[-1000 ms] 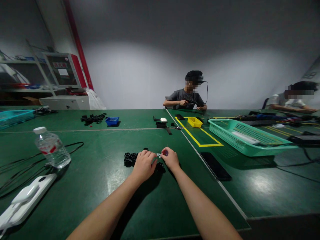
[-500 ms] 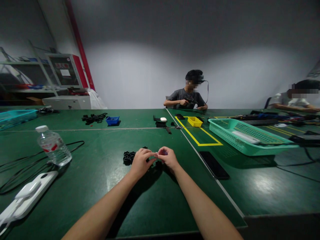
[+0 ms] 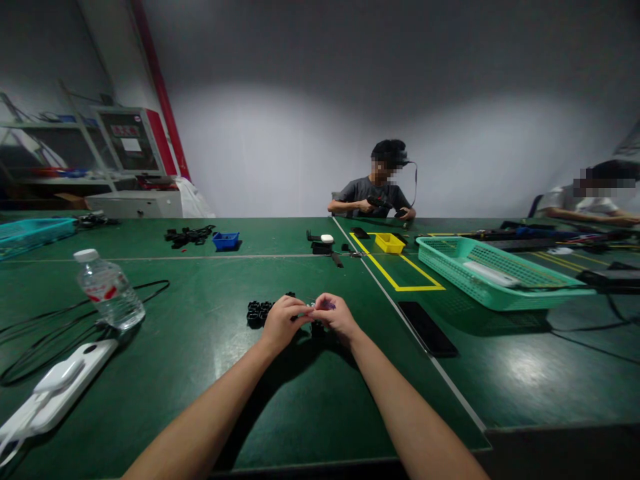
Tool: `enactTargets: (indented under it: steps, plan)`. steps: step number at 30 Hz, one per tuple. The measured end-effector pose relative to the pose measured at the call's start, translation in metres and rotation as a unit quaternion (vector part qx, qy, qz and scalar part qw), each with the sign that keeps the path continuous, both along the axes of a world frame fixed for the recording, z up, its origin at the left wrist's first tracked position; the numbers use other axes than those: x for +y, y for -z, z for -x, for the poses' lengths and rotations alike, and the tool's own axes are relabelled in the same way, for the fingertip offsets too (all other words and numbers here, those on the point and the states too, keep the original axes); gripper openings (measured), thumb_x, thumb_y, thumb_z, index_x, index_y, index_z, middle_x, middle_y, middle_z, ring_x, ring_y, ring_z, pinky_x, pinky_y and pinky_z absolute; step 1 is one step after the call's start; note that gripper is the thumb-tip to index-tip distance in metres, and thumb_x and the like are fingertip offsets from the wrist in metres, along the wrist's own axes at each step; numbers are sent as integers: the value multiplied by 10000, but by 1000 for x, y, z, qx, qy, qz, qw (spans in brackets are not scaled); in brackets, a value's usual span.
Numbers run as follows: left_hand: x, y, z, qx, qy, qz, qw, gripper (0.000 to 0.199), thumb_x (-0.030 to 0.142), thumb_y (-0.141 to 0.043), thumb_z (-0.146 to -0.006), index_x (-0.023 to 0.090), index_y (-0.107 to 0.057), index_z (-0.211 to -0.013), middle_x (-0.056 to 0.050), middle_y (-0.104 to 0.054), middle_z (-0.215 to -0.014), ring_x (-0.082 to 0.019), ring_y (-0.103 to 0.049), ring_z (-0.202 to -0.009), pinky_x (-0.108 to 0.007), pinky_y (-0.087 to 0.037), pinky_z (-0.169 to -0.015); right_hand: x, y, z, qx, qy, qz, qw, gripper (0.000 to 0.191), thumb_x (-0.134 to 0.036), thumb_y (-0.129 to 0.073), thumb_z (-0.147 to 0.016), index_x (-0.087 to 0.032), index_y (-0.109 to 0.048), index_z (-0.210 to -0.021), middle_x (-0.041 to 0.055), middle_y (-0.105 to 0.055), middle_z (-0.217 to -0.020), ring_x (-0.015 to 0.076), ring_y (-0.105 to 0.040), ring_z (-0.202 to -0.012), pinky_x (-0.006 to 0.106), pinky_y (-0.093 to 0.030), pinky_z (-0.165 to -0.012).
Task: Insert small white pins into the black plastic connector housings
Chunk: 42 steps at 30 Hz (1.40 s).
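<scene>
My left hand (image 3: 283, 323) and my right hand (image 3: 338, 316) meet fingertip to fingertip over the green table (image 3: 200, 373). Both are closed in a pinch. A small purplish thing (image 3: 329, 305) shows at the fingers of my right hand, too small to name. What my left fingertips grip is hidden. Several black plastic parts (image 3: 258, 313) stand in a cluster just left of my left hand. Another black part (image 3: 317, 329) lies under the fingertips, partly covered by the hands.
A black phone (image 3: 427, 328) and a green basket (image 3: 500, 273) are on the right. A water bottle (image 3: 109, 291) and white power strip (image 3: 70, 383) stand left. Beyond are blue (image 3: 226, 241) and yellow (image 3: 389, 243) trays. A person (image 3: 373, 193) sits across; another is at far right.
My hands stay nearly in place, with the fingertips slightly shifted. The person across the table has moved the black object they hold a little.
</scene>
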State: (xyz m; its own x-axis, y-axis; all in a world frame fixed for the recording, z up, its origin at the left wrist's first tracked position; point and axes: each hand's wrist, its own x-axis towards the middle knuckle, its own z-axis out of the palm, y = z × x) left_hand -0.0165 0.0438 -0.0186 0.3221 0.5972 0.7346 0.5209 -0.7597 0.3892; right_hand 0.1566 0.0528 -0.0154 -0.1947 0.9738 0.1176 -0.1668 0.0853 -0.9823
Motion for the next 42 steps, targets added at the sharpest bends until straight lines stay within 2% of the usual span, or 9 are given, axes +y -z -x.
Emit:
enactTargets:
  steps: [10, 15, 17, 22, 27, 29, 34, 38, 42]
  plan:
    - [0, 0, 1, -8, -22, -19, 1000, 117, 276, -677, -851, 239, -773, -795, -37, -707, -820, -160, -607, -789, -280, -493, -714, -4, -4, 1, 10, -13, -6, 1000, 395, -352, -878, -517, -184, -541, -634, -84, -514, -464, 35, -338, -323, 167, -200, -312]
    - [-1, -1, 2, -24, -30, -9, 999, 137, 264, -665, -860, 225, -761, -770, -38, -708, -817, -161, -611, -790, -285, -488, -731, -3, -4, 3, 13, -7, -4, 1000, 390, -403, -867, -541, -184, -565, -655, -93, -498, -435, 42, -361, -296, 166, -244, -291]
    - [-1, -2, 2, -28, -28, 1, 999, 126, 269, -663, -862, 226, -763, -797, -39, -711, -825, -163, -616, -795, -288, -489, -742, -2, -4, 5, 14, 4, 8, 1000, 397, -456, -842, -570, -183, -575, -679, -78, -545, -474, 46, -391, -289, 167, -261, -285]
    - [-1, -5, 3, -56, -28, 40, 997, 126, 246, -637, -872, 226, -757, -840, -45, -727, -837, -173, -637, -816, -303, -498, -772, 0, -8, 6, 29, 19, 31, 999, 497, -632, -744, -628, -176, -594, -755, 29, -713, -688, 74, -517, -322, 158, -232, -283]
    - [3, -2, 6, -100, -62, 88, 989, 127, 284, -650, -856, 223, -758, -835, -39, -736, -798, -179, -649, -769, -299, -501, -732, -1, -12, 4, 80, 51, 33, 995, 592, -748, -617, -690, -174, -636, -834, 44, -688, -578, 97, -528, -345, 167, -263, -304]
    - [3, -2, 7, -121, -79, 110, 983, 144, 319, -658, -847, 221, -764, -851, -37, -734, -797, -170, -646, -733, -285, -499, -699, -3, -13, 3, 94, 79, 26, 992, 625, -771, -581, -701, -162, -670, -809, 38, -663, -550, 87, -511, -349, 166, -265, -312]
    - [6, 0, 8, -157, -96, 159, 970, 195, 366, -660, -833, 217, -775, -884, -41, -748, -838, -168, -660, -727, -283, -506, -700, -6, -17, 1, 92, 127, 28, 987, 579, -718, -629, -700, -144, -678, -643, 45, -644, -546, 77, -503, -373, 168, -251, -328]
    - [8, 2, 9, -176, -95, 180, 963, 220, 388, -665, -820, 210, -778, -883, -47, -757, -860, -180, -678, -762, -295, -518, -741, -8, -19, 1, 109, 132, 37, 985, 481, -625, -686, -687, -152, -658, -608, 37, -643, -529, 85, -498, -381, 181, -288, -347]
    - [9, 3, 9, -185, -84, 175, 963, 234, 400, -668, -815, 206, -779, -883, -49, -757, -832, -184, -681, -759, -291, -522, -720, -8, -20, 0, 135, 142, 48, 979, 425, -573, -709, -672, -159, -643, -599, 33, -639, -510, 88, -489, -380, 191, -309, -354]
